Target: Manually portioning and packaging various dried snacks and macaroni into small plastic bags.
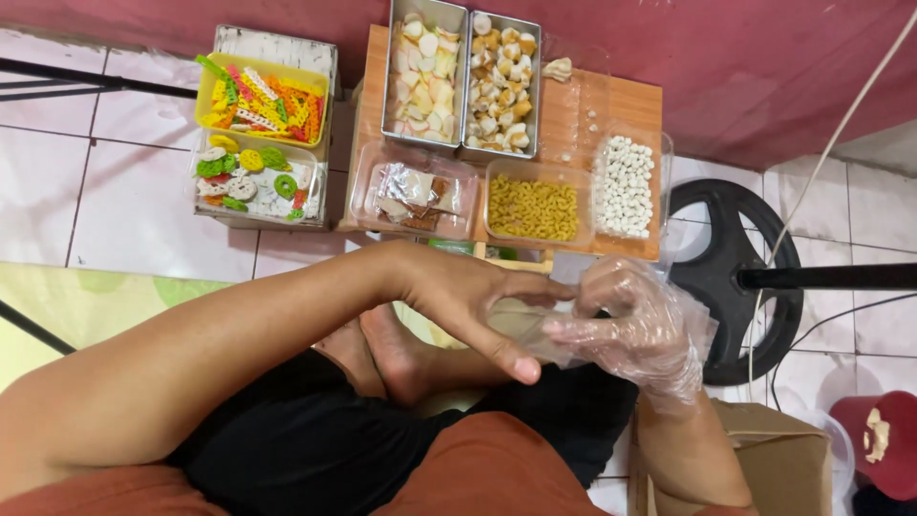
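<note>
A small clear plastic bag [521, 325] is held between both hands above the crossed legs, in front of the low wooden surface [635, 100]. The bare left hand [468, 301] is closed on the bag's near edge, thumb and fingers [525, 366] pinched around it. The right hand [635, 325], covered by a thin transparent glove, is pinched on the bag's other side. On the surface two metal trays [463, 76] of pale crackers are set side by side; before them stand clear tubs of foil sachets [413, 196], yellow macaroni [535, 205] and white pellets [626, 186]. Coloured crackers [258, 96] are kept in tubs on a crate to the left.
</note>
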